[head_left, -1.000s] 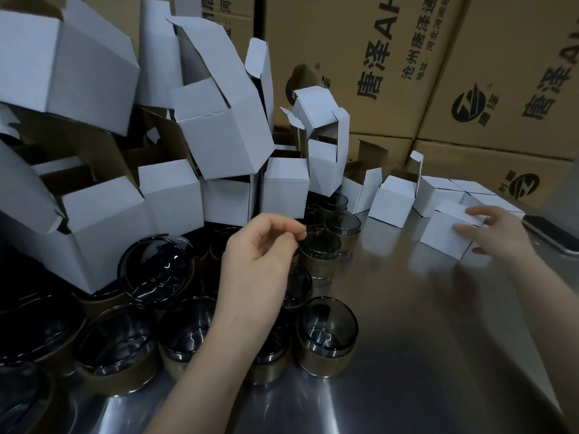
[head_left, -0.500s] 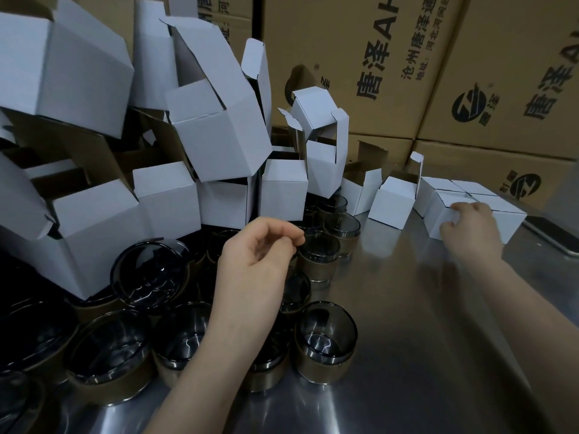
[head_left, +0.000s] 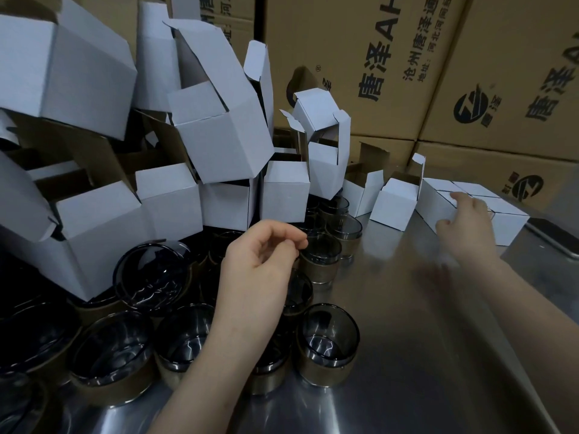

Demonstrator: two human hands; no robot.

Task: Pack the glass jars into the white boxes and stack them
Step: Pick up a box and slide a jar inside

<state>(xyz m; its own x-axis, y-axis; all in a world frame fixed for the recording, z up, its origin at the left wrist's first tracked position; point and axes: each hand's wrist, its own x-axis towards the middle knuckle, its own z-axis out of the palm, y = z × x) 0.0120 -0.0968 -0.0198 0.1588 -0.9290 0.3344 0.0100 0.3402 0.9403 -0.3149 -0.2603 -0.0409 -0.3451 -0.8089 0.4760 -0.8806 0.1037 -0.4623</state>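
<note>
Stacking step, I'd judge: the right hand (head_left: 466,228) presses the closed white boxes (head_left: 437,195) under its fingers. The left hand (head_left: 260,256), loosely curled and empty, hovers above the glass jars (head_left: 324,255); next, grasp one.

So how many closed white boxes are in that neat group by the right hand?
4, in a square block on the table: back-left box, back-right box, front-right box, and front-left box partly covered by the right hand. More may hide behind.

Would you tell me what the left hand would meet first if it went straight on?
Most likely the small white cardboard box standing beyond the left hand, though depth is unclear; the dark glass jar by its fingertips sits lower.
</note>
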